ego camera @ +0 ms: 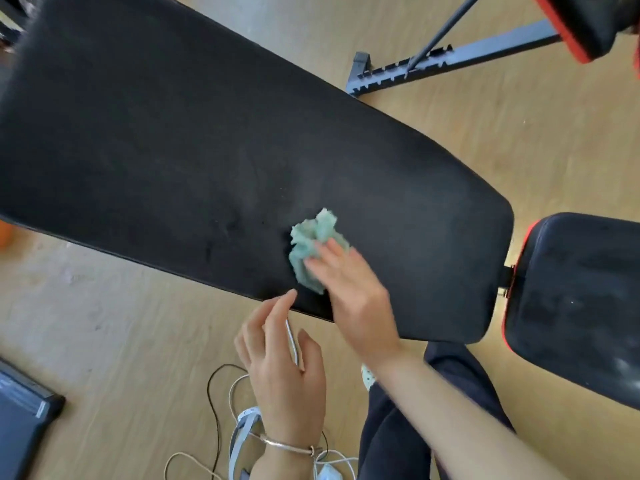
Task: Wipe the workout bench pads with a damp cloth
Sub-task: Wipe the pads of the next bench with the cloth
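Note:
A long black back pad (207, 150) of the workout bench runs from the upper left to the right. A crumpled green cloth (310, 245) lies on it near its front edge. My right hand (349, 289) presses on the cloth with straight fingers. My left hand (284, 362) hovers over the floor just below the pad's front edge, fingers relaxed and spread, holding nothing; its fingertip is close to the pad edge. A smaller black seat pad (575, 306) with red trim sits to the right of the back pad.
The bench's metal frame (433, 60) and another red-trimmed pad (581, 22) lie at the upper right on the wooden floor (104, 323). Cables (221, 393) trail on the floor below my left hand. A dark flat device (20, 420) sits at the lower left.

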